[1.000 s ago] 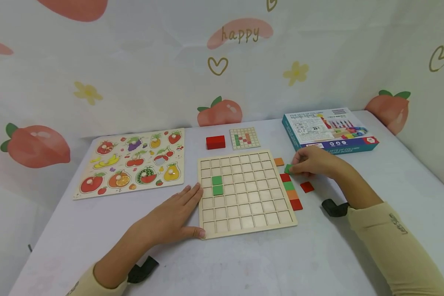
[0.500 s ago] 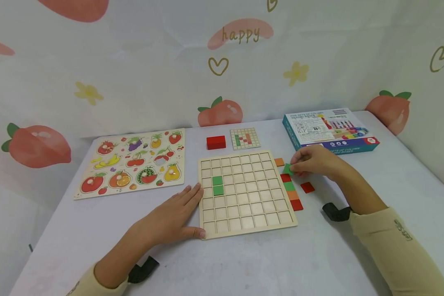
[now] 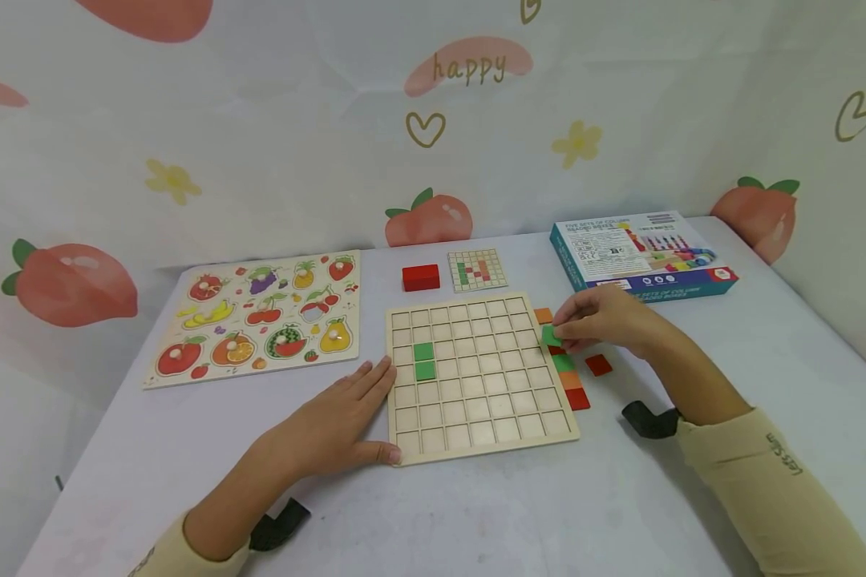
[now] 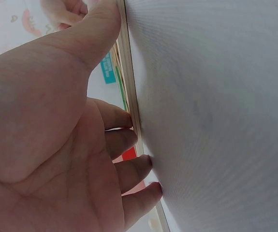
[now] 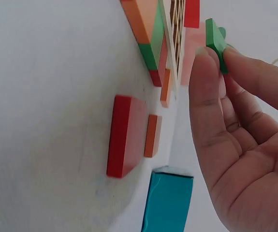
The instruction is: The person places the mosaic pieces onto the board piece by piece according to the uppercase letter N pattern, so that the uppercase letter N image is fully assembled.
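In the head view, a wooden grid board [image 3: 481, 433] lies on the table, with two green tiles [image 3: 424, 361] in neighbouring cells on its left side. My left hand [image 3: 332, 425] rests along the board's left edge, fingers straight, fingertips and thumb touching it; the left wrist view shows the fingertips against that edge. Beyond the board's right edge, my right hand [image 3: 609, 320] pinches a green tile [image 5: 215, 39] between thumb and index finger, raised off the table. Below it, a column of red, green and orange tiles [image 3: 570, 380] lies against the board. A loose red tile [image 3: 599, 365] lies apart.
Behind the board are a red block [image 3: 421, 278] and a small pattern card [image 3: 478, 269]. A fruit puzzle board [image 3: 252, 316] lies at left. At the back right lies a teal and white box [image 3: 642, 252]. An orange tile [image 3: 543, 315] sits by the board's upper right edge.
My right hand has moved left toward the board with the green tile, which now overlaps the top of the tile column in view. My left hand has stayed put.
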Demonstrator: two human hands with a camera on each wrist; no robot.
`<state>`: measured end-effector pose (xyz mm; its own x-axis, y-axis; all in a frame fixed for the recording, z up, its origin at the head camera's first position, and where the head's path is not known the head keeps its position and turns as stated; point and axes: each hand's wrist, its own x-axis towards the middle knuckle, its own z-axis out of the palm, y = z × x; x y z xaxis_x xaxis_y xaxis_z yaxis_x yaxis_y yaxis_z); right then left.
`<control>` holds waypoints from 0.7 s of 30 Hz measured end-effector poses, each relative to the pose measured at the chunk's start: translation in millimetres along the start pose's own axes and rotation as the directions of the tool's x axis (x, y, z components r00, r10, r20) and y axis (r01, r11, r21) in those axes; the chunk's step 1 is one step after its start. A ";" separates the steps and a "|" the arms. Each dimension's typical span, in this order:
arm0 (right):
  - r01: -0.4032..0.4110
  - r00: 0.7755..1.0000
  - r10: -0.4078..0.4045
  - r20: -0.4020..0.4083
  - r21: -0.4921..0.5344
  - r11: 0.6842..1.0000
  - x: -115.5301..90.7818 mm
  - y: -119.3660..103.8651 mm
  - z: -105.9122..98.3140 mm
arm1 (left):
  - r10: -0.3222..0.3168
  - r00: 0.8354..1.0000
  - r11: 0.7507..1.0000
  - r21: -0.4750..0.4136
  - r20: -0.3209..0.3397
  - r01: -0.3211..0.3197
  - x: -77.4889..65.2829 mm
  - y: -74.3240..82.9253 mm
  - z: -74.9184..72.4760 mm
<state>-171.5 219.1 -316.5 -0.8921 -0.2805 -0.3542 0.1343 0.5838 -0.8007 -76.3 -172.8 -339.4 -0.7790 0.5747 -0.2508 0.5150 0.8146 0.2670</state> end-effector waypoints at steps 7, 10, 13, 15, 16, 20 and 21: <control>0.019 0.999 -0.020 0.047 0.018 1.000 -1.1 -3.8 4.7 | -0.006 1.000 1.000 0.010 0.003 0.006 0.9 0.1 -0.5; 0.021 0.998 -0.022 0.058 0.029 0.999 -0.8 -4.9 7.5 | -0.009 1.000 1.000 0.008 0.004 0.009 1.1 0.0 -0.4; 0.032 0.996 -0.035 0.077 0.035 0.999 -0.4 -6.5 11.2 | -0.010 1.000 1.000 0.003 0.005 0.010 0.9 0.0 -0.3; 0.046 0.995 -0.048 0.089 0.034 0.998 -0.1 -7.8 14.1 | -0.010 1.000 1.000 0.002 0.005 0.010 0.7 0.1 -0.3; 0.050 0.994 -0.052 0.094 0.031 0.998 0.0 -8.6 15.3 | -0.009 1.000 1.000 0.001 0.005 0.009 0.7 0.1 -0.2; 0.060 0.992 -0.062 0.106 0.024 0.998 0.9 -12.9 20.6 | -0.010 1.000 1.000 0.004 0.006 0.010 0.8 -0.1 -0.1; 0.062 0.992 -0.064 0.109 0.024 0.998 1.2 -14.3 22.1 | -0.011 1.000 1.000 0.004 0.007 0.011 0.9 -0.1 -0.1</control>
<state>-164.9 193.6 -316.1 -0.8465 -0.3991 -0.3525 0.0890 0.5466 -0.8326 -77.0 -172.4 -339.6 -0.7824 0.5660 -0.2599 0.5076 0.8213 0.2604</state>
